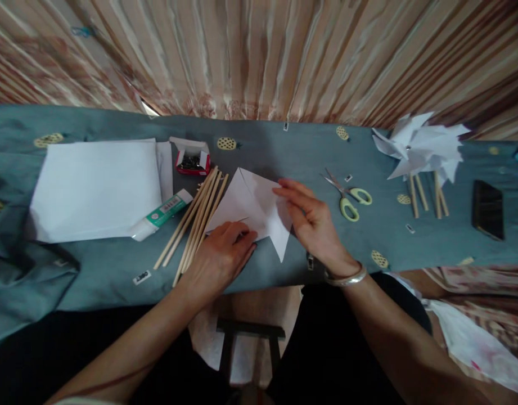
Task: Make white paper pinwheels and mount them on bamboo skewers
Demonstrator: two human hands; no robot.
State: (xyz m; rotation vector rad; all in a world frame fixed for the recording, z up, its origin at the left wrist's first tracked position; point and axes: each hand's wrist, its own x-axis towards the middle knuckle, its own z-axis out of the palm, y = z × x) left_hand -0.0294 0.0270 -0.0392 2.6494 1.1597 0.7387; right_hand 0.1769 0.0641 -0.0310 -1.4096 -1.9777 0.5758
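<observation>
A white paper square with slits cut in from its corners [259, 197] lies on the cloth in front of me, one pointed flap sticking out at the bottom. My left hand [227, 250] is closed on its lower left part, fingers curled at the edge. At the upper right edge, my right hand [311, 219] holds the paper between fingers and a mostly hidden thumb. Just left of the paper lies a bunch of thin wooden sticks [195, 222]. Scissors with light green handles [347, 197] rest to the right of my right hand, blades slightly apart.
A stack of white paper [98, 188] lies at left, with a green-and-white glue tube [162, 214] by its corner. Behind the sticks stands an open red box of small dark pins [193, 160]. White paper pinwheels on sticks [423, 146] and a dark phone [487, 209] lie at right.
</observation>
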